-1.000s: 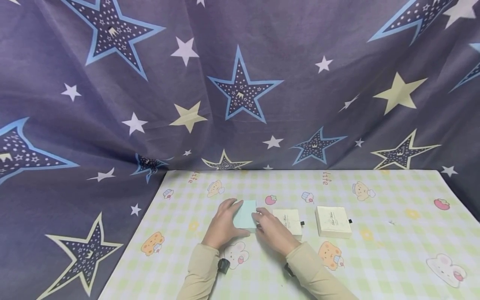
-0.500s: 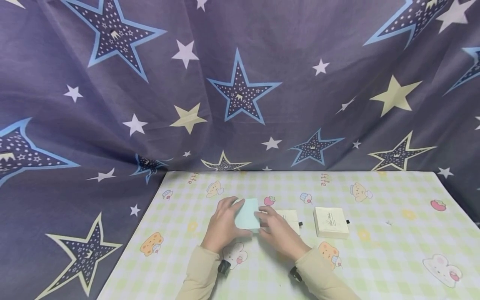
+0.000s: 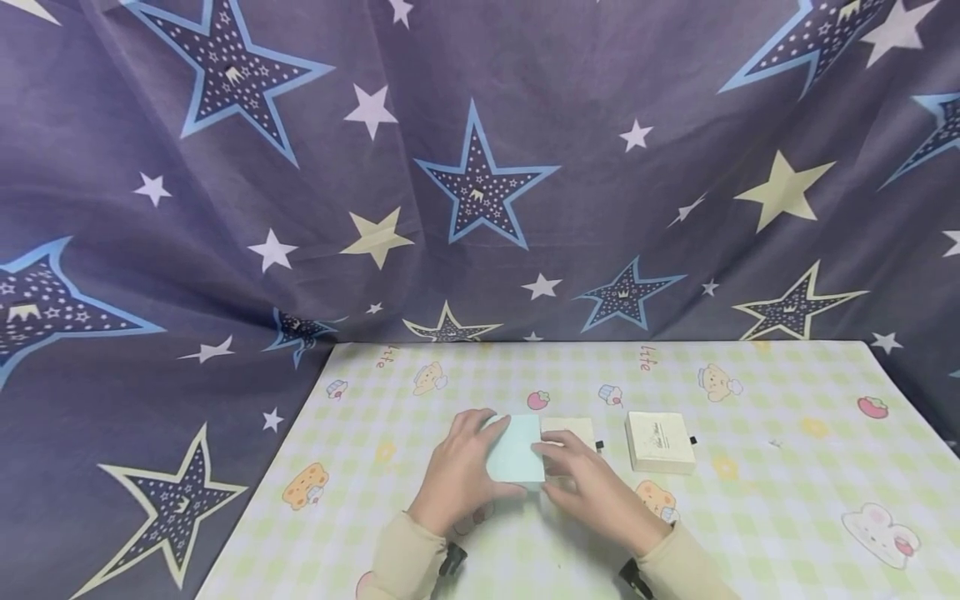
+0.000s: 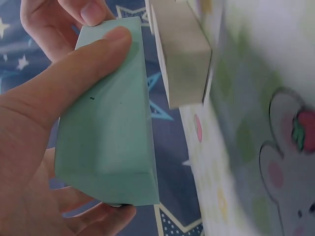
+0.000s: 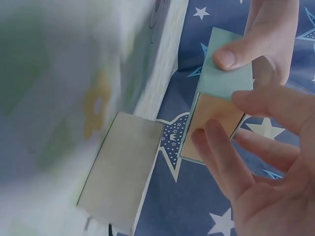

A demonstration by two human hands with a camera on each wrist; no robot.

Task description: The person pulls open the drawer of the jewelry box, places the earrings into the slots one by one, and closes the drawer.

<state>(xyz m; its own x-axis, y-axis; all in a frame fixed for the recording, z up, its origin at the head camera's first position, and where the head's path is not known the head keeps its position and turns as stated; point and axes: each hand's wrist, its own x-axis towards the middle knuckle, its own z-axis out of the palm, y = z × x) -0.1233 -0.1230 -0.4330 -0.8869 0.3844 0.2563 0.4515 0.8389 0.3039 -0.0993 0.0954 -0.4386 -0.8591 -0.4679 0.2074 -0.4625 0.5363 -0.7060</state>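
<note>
Left hand (image 3: 461, 471) and right hand (image 3: 588, 482) had moved back and rightward, the left's fingers and thumb grasping the turquoise box (image 3: 519, 450), the right's touching its tan end (image 5: 210, 107), pinching or not I couldn't tell; left of two cream boxes (image 3: 662, 435), it seemed to want a steady left grip

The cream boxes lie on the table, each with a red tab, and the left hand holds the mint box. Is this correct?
Not fully: each tab is black, not red, as the head view shows. The cream boxes do lie on the table, and the left hand holds the mint box.
</note>
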